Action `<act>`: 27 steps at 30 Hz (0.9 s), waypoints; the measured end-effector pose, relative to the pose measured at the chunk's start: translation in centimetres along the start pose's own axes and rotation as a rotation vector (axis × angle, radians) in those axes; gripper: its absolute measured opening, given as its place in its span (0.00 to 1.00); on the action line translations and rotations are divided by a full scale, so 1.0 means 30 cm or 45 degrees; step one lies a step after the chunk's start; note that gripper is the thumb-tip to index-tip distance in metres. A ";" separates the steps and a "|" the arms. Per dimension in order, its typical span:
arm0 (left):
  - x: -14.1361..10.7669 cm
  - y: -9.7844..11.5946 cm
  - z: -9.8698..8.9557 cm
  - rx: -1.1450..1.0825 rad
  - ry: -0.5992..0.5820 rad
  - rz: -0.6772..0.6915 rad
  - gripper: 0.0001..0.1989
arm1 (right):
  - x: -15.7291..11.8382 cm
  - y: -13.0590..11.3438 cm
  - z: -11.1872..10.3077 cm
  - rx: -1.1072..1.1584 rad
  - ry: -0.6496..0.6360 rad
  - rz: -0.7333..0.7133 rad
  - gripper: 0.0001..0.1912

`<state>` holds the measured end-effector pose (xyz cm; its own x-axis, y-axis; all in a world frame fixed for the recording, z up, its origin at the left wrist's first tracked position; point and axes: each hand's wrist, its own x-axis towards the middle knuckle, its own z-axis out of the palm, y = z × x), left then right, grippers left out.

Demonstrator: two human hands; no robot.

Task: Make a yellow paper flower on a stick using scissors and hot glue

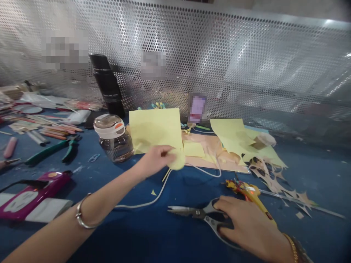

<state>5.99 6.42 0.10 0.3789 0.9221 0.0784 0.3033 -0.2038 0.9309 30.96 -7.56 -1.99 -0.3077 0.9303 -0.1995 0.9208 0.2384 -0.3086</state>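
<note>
Pinched in the fingers of my left hand (156, 160) is a pale yellow paper piece with a rounded edge (179, 160), slightly blurred. Behind it a larger yellow sheet (155, 128) stands propped up. My right hand (246, 221) grips the handle loops of a pair of scissors (201, 213), low over the blue table. The scissor blades point left and look closed. Just beyond my right hand lies a yellow glue gun (253, 193) with a clear glue stick in its back. A small yellow paper scrap (153, 192) rests below my left hand.
A lidded clear jar (115, 140) and a black bottle (108, 86) stand at left. Nearby are green-handled pliers (52, 149), several pens and a magenta power strip (35, 195). Yellow sheets (233, 133) and cut paper scraps (270, 175) lie at right. A perforated metal panel (175, 47) closes the back.
</note>
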 end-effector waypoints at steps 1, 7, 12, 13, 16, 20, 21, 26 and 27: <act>-0.008 -0.010 0.032 0.033 -0.171 0.015 0.10 | -0.003 -0.003 0.002 0.009 -0.020 -0.033 0.09; -0.043 -0.039 0.136 0.488 -0.366 0.101 0.20 | -0.010 -0.021 -0.036 0.165 -0.051 -0.148 0.14; 0.001 -0.044 0.009 0.722 0.014 0.119 0.13 | 0.020 -0.044 -0.055 0.174 0.121 -0.225 0.08; 0.014 -0.054 -0.012 0.742 0.032 0.090 0.13 | 0.032 -0.050 -0.049 0.150 0.140 -0.260 0.08; 0.040 -0.104 -0.019 0.773 0.009 0.016 0.12 | 0.076 -0.071 -0.020 0.054 0.188 -0.363 0.08; 0.052 -0.165 0.040 0.769 -0.005 -0.062 0.11 | 0.127 -0.106 0.019 -0.121 0.235 -0.463 0.09; 0.053 -0.172 0.049 0.761 -0.002 -0.074 0.10 | 0.138 -0.113 0.026 -0.164 0.243 -0.471 0.10; 0.050 -0.145 0.024 0.619 0.027 -0.084 0.07 | 0.173 -0.122 0.047 -0.309 0.272 -0.462 0.06; 0.046 -0.128 0.013 0.564 0.036 -0.076 0.07 | 0.177 -0.119 0.050 -0.317 0.282 -0.458 0.06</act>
<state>5.69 8.36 -3.49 0.3268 0.9440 0.0445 0.6715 -0.2651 0.6919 25.68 -3.89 -3.35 -0.5835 0.8071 0.0897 0.8030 0.5900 -0.0842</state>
